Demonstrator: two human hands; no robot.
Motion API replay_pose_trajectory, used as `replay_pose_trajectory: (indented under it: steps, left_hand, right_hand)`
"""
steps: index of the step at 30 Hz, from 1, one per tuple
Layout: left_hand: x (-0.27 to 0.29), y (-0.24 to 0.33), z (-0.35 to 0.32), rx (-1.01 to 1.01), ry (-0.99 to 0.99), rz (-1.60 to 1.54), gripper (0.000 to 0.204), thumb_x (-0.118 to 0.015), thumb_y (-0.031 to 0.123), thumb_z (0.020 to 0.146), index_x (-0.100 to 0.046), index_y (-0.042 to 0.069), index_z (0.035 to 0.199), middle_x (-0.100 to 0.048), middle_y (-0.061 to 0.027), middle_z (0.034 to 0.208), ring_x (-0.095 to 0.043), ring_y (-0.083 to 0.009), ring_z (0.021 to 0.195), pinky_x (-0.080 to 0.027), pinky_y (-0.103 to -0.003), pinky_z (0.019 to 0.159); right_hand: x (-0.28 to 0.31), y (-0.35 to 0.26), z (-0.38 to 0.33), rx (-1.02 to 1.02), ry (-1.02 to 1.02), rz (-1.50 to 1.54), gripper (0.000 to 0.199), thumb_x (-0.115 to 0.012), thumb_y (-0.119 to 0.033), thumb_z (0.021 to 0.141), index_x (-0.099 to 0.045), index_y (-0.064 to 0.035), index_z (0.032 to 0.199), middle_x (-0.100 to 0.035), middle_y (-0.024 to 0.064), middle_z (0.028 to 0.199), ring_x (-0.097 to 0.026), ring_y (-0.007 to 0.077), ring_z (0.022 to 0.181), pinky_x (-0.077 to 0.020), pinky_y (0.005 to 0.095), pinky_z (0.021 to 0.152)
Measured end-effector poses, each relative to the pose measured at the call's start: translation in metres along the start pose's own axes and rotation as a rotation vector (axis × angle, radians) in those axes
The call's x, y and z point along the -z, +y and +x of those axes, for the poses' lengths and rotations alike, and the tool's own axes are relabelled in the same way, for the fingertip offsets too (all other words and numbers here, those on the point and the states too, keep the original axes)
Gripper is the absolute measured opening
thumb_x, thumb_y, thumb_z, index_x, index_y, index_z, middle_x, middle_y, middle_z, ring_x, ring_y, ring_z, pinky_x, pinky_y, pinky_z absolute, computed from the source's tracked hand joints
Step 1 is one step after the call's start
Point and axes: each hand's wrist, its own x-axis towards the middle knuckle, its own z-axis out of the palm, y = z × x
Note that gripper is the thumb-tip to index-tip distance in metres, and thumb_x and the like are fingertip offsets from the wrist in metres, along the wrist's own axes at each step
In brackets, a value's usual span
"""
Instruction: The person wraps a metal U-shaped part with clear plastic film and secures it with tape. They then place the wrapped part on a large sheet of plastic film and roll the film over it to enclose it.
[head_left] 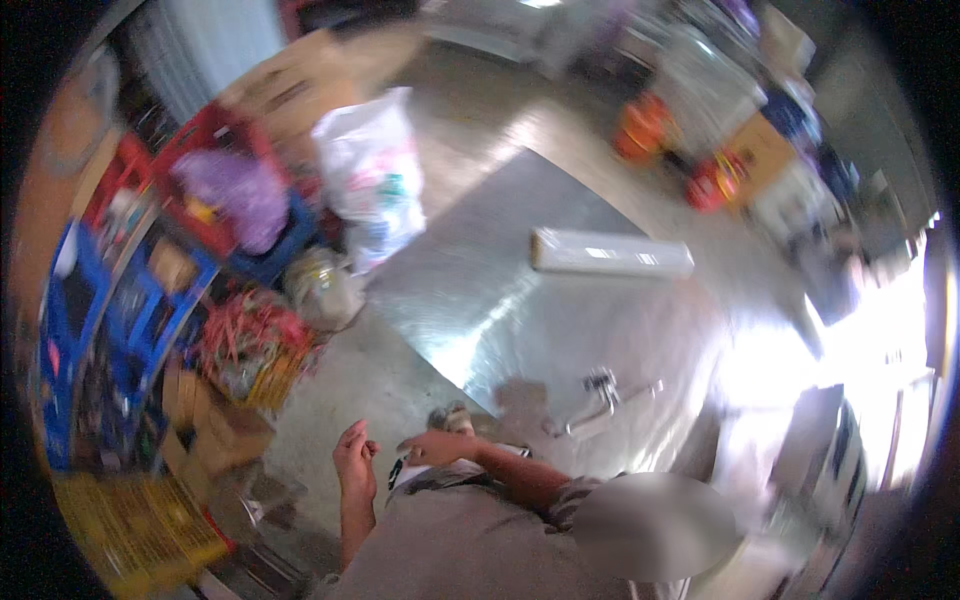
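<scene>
Hovering fingers (pixel 357 447) (bare) near table (pixel 520 300)

The person wears a grey-brown short-sleeved shirt (pixel 470 545), both forearms bare below the sleeves, no gloves or rings visible

Held both hands, left hand (pixel 355 462) and right hand (pixel 432 447), empty and loosely curled above concrete floor (pixel 375 385), near steel desk (pixel 520 290) bearing film roll (pixel 612 253).

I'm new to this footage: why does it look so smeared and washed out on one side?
Head view: motion blur smears everything; daylight glare bleaches the right edge, reflecting off the large grey metal sheet; fisheye bends edges; both hands are soft.
</scene>
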Motion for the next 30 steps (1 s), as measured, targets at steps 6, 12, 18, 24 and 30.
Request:
replay_pose_trajectory:
  steps: [6,12,18,24,30]
  left_hand:
    - [-0.137,0.024,0.02,-0.13,-0.317,0.512,0.074,-0.068,0.023,0.099,-0.028,0.011,0.161,-0.061,-0.0139,0.125,-0.058,-0.0198,0.109,-0.047,-0.036,0.099]
    - [-0.325,0.0,0.129,-0.431,-0.764,0.662,0.056,-0.071,0.032,0.099,-0.054,0.001,0.143,-0.069,-0.0087,0.112,-0.061,-0.0188,0.111,-0.051,-0.037,0.092]
    - [-0.5,-0.005,0.236,-1.054,-0.653,1.044,0.06,-0.074,0.038,0.094,-0.058,0.001,0.139,-0.068,-0.0146,0.123,-0.059,-0.0313,0.121,-0.046,-0.051,0.102]
    - [-0.54,-0.043,0.302,-1.136,-0.655,1.301,0.051,-0.075,0.043,0.09,-0.072,0.003,0.122,-0.065,-0.0122,0.127,-0.056,-0.0324,0.123,-0.04,-0.052,0.106]
    - [-0.545,-0.042,0.296,-1.346,-0.792,1.047,0.016,-0.074,0.015,0.091,-0.074,0.005,0.103,-0.07,-0.0069,0.105,-0.063,-0.027,0.109,-0.044,-0.046,0.101]
  right_hand:
    - [0.057,0.066,-0.154,-0.405,1.496,0.326,0.029,-0.066,-0.023,0.1,-0.069,-0.0015,0.12,-0.075,0.016,0.098,-0.07,0.0215,0.086,-0.0555,0.0358,0.079]
    - [0.072,0.105,-0.244,-0.531,2.101,0.514,0.028,-0.062,-0.023,0.103,-0.069,0.0035,0.105,-0.07,0.0068,0.084,-0.065,0.0142,0.072,-0.0522,0.0311,0.066]
    - [0.143,0.154,-0.232,-0.672,2.048,0.562,0.034,-0.058,-0.032,0.106,-0.068,0.0011,0.108,-0.069,0.0082,0.084,-0.064,0.015,0.071,-0.052,0.0308,0.063]
    - [0.34,0.162,-0.245,-0.654,1.857,1.279,0.09,-0.062,-0.066,0.094,-0.03,-0.0079,0.155,-0.051,0.0221,0.142,-0.056,0.0358,0.125,-0.0585,0.0518,0.085]
    - [0.429,0.23,-0.242,-1.096,1.818,-0.221,0.085,-0.051,-0.065,0.1,-0.025,-0.0169,0.164,-0.029,0.03,0.163,-0.023,0.0471,0.153,-0.0193,0.0623,0.122]
